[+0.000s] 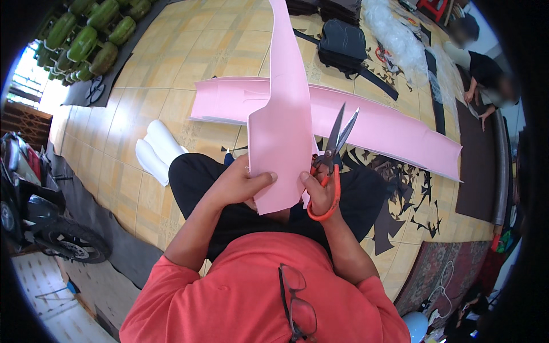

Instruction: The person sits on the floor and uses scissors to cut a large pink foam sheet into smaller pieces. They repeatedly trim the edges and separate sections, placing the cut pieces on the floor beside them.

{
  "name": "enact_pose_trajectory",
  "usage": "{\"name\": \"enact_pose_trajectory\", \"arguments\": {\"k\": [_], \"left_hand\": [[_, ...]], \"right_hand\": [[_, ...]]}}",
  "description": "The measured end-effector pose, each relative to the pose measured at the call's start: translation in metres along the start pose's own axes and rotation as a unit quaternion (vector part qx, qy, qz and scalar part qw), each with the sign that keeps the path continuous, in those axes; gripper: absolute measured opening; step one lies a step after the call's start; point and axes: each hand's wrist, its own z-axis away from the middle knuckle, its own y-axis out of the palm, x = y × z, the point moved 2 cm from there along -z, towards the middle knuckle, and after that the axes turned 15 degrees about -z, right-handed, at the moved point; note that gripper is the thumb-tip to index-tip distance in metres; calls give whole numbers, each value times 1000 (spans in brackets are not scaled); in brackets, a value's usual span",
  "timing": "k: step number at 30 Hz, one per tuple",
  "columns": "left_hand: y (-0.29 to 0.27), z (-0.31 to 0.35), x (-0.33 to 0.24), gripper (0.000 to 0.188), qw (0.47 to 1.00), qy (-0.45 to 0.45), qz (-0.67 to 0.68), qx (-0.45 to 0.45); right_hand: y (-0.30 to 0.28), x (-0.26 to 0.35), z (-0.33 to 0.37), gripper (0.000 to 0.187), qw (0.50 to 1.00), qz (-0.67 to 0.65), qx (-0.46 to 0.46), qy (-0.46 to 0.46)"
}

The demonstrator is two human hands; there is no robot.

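Nearest: glasses (302,311) hooked on the red shirt (246,286). Just past that, both hands are on the pink sheet (286,131), raised above the lap, long narrow end pointing away. Left hand (243,182) pinches its lower left edge, thumb on the face, fingers mostly hidden behind. Right hand (323,191) is wrapped on the orange-handled scissors (330,153), thumb at the sheet's lower right edge; can't tell how firmly that thumb presses.

Blades slightly parted, pointing away, right of the sheet — not in the material. My read: handling or checking the piece between cuts. Any further cut would call for the left hand to carry the sheet while the right settles into the handles.

Beyond: second pink piece (377,128) on the tiled floor (194,57), dark scraps (420,194) to its right, black bag (342,43) farther — another person (486,74) far right.
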Motion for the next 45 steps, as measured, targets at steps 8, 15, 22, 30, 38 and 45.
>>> {"name": "enact_pose_trajectory", "arguments": {"k": [8,15,22,30,38,45], "left_hand": [[5,2,9,32,980,-16,196,-28],[7,1,15,32,983,-19,176,-39],[3,0,11,30,997,16,33,-74],[-21,4,14,36,996,-33,-64,-43],[-25,4,5,42,982,19,-183,-35],[-30,6,7,26,984,45,-167,-44]], "right_hand": [[-1,-5,-4,26,982,-159,11,97],[5,-6,-4,26,979,-184,-7,88],[-7,-13,0,27,993,-84,28,81],[-36,5,2,33,982,187,21,-31],[-19,43,-3,31,924,368,39,-98],[-21,43,-2,29,937,340,26,-79]]}}
